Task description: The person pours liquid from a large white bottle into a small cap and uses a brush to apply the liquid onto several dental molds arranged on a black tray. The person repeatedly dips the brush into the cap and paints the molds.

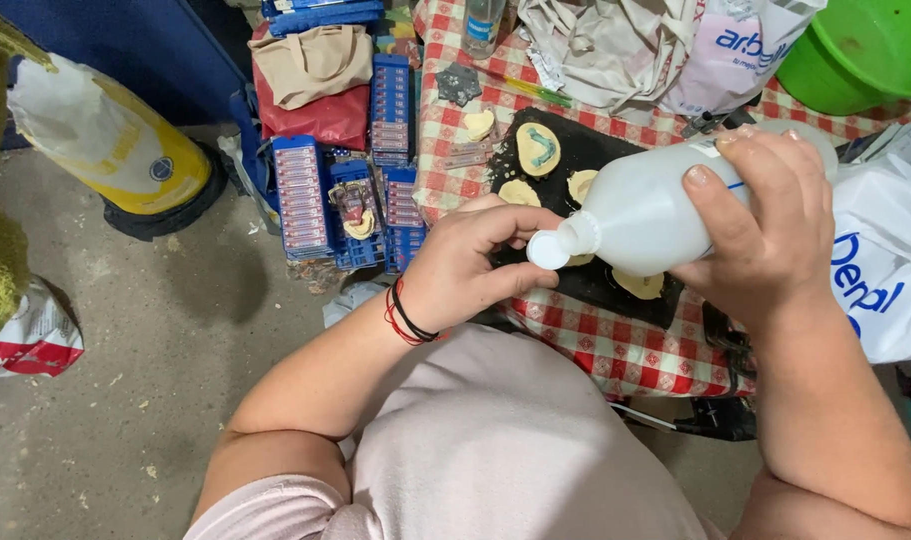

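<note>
The right hand (765, 235) grips a white bottle (655, 210) tilted sideways, so the left hand (470, 265) can pinch its cap (547, 250) over the black tray (595, 285).

A white, translucent plastic bottle (645, 215) lies tipped on its side in mid-air above the worktop's near edge, its neck pointing left and slightly down. A white round cap (547, 250) sits on the neck. The bottle hangs over a black tray (595, 150) that rests on the red-checked cloth near the worktop's front edge and carries several pale yellow, rounded plaster casts (537, 148).
</note>
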